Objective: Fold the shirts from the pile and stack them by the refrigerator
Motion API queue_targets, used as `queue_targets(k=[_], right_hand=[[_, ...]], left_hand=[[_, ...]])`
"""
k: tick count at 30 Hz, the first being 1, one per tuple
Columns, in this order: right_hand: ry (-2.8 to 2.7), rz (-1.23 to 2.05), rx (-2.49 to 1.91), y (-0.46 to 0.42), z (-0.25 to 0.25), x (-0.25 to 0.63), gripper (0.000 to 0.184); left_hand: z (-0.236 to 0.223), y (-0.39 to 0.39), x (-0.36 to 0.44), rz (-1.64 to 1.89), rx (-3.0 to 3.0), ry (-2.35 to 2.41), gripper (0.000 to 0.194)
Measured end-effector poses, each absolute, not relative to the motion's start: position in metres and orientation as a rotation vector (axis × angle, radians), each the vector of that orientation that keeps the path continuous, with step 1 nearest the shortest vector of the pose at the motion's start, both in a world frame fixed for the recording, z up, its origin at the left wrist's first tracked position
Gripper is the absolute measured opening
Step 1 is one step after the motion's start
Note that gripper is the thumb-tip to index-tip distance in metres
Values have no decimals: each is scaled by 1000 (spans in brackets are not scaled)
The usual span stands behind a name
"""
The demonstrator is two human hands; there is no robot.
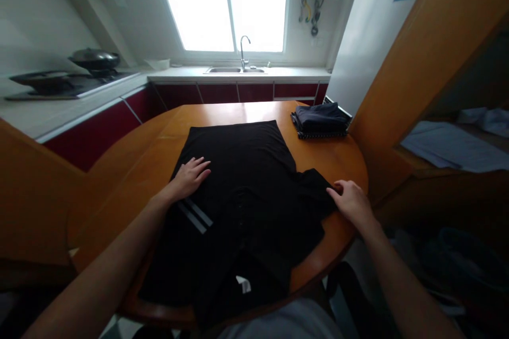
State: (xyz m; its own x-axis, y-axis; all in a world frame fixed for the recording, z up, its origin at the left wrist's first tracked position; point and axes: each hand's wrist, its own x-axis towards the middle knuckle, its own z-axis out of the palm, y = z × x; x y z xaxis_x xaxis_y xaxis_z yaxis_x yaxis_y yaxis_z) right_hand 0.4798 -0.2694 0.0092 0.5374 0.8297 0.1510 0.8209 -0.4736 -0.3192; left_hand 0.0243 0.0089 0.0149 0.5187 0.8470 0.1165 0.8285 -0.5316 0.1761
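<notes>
A black short-sleeved shirt [246,169] lies spread over the wooden table [131,169], its collar end and a white label [244,284] toward me. Two grey stripes cross it on the left. My left hand [190,177] rests flat on the shirt's left side, fingers spread. At the right, my right hand [348,198] pinches the edge of the sleeve between thumb and fingers. The collar hangs near the table's front edge.
A stack of folded dark clothes [321,119] sits at the table's back right. Beyond are a counter with a sink [234,70], a stove holding pans [95,58], and a white refrigerator [369,32]. Light-coloured cloth [457,143] lies on a shelf at right.
</notes>
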Motion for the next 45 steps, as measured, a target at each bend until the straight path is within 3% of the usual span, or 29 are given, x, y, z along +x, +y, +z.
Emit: queue_targets(k=[7,13,16,24,30,33,37,45], right_hand=[[-1457,139,-2457,-264,16,475,34],[-1348,287,-2334,-254,19,477,20],[-1319,335,-2268,-253,21,477,12],[-1346,357,-1856,-246,65,432,23],[-1411,987,-1400,-218,83,397,42],[-1366,836,-1442,-181,78,411,39],[-1486,592,-1501,-130,65,437,28],[-1823,650,-1540,-116,27,462,37]], left_hand=[[68,-78,121,169,2720,688,54],[44,-131,192,334,2628,409,43],[24,-132,198,381,2566,400,45],[20,-134,201,604,2207,470,40],[17,-122,203,619,1657,652,59],[14,-119,201,644,1739,600,60],[16,-121,199,644,1942,589,39],[20,-125,199,615,1983,637,51]])
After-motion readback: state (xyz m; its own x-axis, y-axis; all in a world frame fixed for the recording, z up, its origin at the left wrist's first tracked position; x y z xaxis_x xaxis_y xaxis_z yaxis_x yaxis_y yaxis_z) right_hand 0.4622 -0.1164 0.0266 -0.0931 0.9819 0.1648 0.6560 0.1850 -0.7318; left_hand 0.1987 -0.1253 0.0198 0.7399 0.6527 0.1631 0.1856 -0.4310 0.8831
